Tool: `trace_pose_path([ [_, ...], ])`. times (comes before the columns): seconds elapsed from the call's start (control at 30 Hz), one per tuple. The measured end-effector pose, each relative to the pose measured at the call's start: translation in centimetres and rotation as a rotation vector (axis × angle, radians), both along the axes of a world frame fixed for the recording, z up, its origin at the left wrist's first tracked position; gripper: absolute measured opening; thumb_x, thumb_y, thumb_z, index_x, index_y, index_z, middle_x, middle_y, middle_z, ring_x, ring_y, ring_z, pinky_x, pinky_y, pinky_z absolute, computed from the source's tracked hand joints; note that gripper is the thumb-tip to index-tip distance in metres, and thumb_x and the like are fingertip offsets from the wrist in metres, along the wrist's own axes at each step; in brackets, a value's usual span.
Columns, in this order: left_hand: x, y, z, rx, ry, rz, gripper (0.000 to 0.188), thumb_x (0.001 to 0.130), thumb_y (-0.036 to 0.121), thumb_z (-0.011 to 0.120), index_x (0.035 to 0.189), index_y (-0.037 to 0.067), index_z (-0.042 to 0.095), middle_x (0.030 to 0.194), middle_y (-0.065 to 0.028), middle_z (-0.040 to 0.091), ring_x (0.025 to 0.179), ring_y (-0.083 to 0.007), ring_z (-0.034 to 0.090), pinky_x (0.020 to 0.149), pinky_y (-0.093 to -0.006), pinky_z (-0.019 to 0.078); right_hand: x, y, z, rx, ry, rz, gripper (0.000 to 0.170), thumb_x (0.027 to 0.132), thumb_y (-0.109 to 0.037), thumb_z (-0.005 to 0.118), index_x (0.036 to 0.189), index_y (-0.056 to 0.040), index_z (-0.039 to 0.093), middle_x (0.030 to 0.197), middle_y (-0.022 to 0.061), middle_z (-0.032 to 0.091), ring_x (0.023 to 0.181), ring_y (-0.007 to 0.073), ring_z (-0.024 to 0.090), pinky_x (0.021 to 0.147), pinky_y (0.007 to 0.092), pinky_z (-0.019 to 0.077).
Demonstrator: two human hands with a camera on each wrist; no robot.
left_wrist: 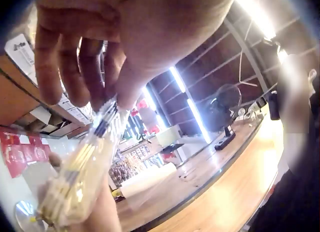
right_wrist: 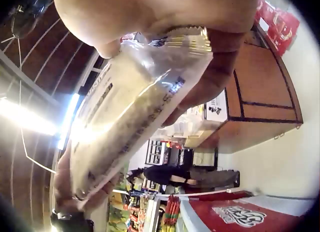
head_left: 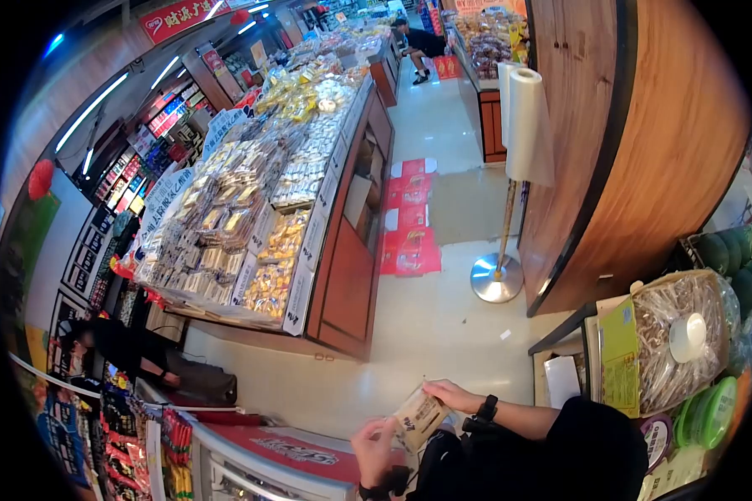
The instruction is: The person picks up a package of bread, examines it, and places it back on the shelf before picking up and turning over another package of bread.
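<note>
The left hand and right hand pinch opposite ends of the packet, holding it in mid-air between them, printed side tilted up, presumably to keep it steady and readable.

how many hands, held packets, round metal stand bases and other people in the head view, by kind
Hands: 2 (left hand, right hand)
Held packet: 1
Round metal stand base: 1
Other people: 2 (farther person, nearer person)
Total: 6
</note>
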State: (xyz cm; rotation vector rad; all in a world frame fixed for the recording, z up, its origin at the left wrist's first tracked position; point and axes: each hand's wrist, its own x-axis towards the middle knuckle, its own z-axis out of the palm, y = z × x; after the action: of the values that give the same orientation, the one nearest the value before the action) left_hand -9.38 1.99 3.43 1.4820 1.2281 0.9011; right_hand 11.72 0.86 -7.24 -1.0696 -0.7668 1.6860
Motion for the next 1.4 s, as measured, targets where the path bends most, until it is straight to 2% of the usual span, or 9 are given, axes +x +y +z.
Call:
trace_pose_path([
  [0.07,0.3,-1.3,1.4,-0.078,-0.061,0.039,0.016,0.092,0.010,0.066,0.084,-0.003,0.066,0.079,-0.0020,0.065,0.071,-0.0064,0.057,0.063,-0.0214,0.0451,-0.3,-0.6,-1.4,-0.029,-0.062,0.122,0.043,0.103,-0.039,0.048,0.113,-0.0011,0.064,0.103,0.0004,0.064,0.096,0.0083,0.055,0.088,0.0271,0.0454],
  [0.37,-3.3,-4.2,-0.5,0.026,-0.051,0.209,0.011,0.093,0.009,0.064,0.090,-0.001,0.059,0.078,-0.0028,0.066,0.067,-0.0065,0.058,0.061,-0.0206,0.0450,-4.4,-1.0,0.5,0.095,0.049,-0.013,0.035,0.102,-0.036,0.051,0.110,-0.0044,0.064,0.101,-0.0020,0.062,0.091,0.0064,0.055,0.081,0.0257,0.0453],
  [0.6,-5.4,-6.5,-0.9,0.060,-0.135,0.374,0.012,0.091,0.007,0.068,0.087,-0.002,0.060,0.074,-0.0030,0.065,0.067,-0.0064,0.059,0.058,-0.0196,0.0448,-5.2,-1.3,1.2,0.026,-0.107,0.227,0.035,0.101,-0.037,0.053,0.104,-0.0053,0.068,0.090,-0.0047,0.063,0.084,0.0049,0.053,0.075,0.0231,0.0444],
  [0.7,-6.0,-7.4,1.7,-0.299,0.355,0.185,0.049,0.096,0.017,0.061,0.141,0.002,0.047,0.125,-0.0199,0.058,0.100,-0.0274,0.059,0.084,-0.0383,0.0535,-5.4,-1.7,0.9,0.059,-0.123,0.176,0.035,0.101,-0.037,0.053,0.102,-0.0060,0.069,0.087,-0.0044,0.063,0.081,0.0049,0.053,0.073,0.0220,0.0440],
  [0.8,-4.4,-7.7,3.2,-0.208,0.181,0.203,0.036,0.094,0.018,0.065,0.121,-0.003,0.057,0.123,-0.0189,0.058,0.100,-0.0275,0.059,0.085,-0.0400,0.0531,-5.8,-1.7,0.7,0.014,-0.013,0.087,0.039,0.101,-0.040,0.053,0.104,-0.0045,0.069,0.089,-0.0020,0.065,0.082,0.0061,0.054,0.073,0.0232,0.0448],
  [0.9,-3.5,-7.1,1.7,-0.173,-0.057,0.255,0.025,0.089,0.011,0.069,0.105,-0.008,0.062,0.081,-0.0077,0.068,0.068,-0.0126,0.064,0.058,-0.0246,0.0495,-6.0,-1.0,1.0,-0.096,0.150,0.005,0.046,0.099,-0.045,0.053,0.106,-0.0014,0.068,0.094,0.0014,0.067,0.087,0.0081,0.057,0.078,0.0261,0.0463],
  [1.03,-4.5,-5.0,0.2,0.185,0.256,0.146,0.024,0.087,0.013,0.070,0.100,-0.007,0.068,0.075,-0.0115,0.070,0.067,-0.0132,0.064,0.057,-0.0282,0.0491,-6.1,-0.2,1.1,-0.127,-0.030,-0.063,0.046,0.100,-0.046,0.051,0.106,-0.0034,0.068,0.095,0.0010,0.067,0.086,0.0076,0.060,0.075,0.0250,0.0480],
  [1.27,-7.2,-2.5,-1.3,0.066,0.191,0.215,0.021,0.084,0.015,0.073,0.090,-0.005,0.072,0.071,-0.0094,0.070,0.062,-0.0134,0.061,0.059,-0.0286,0.0479,-8.7,1.1,0.0,-0.139,-0.099,-0.164,0.050,0.100,-0.053,0.046,0.101,-0.0072,0.067,0.087,-0.0010,0.062,0.074,0.0093,0.054,0.065,0.0282,0.0432],
  [1.4,-7.8,-1.0,-0.5,0.154,0.138,0.222,0.021,0.083,0.016,0.074,0.087,-0.004,0.072,0.068,-0.0080,0.067,0.060,-0.0117,0.059,0.058,-0.0275,0.0463,-9.9,1.9,1.0,-0.332,-0.126,-0.141,0.066,0.099,-0.057,0.039,0.115,0.0016,0.063,0.105,0.0070,0.066,0.092,0.0161,0.058,0.083,0.0314,0.0450],
])
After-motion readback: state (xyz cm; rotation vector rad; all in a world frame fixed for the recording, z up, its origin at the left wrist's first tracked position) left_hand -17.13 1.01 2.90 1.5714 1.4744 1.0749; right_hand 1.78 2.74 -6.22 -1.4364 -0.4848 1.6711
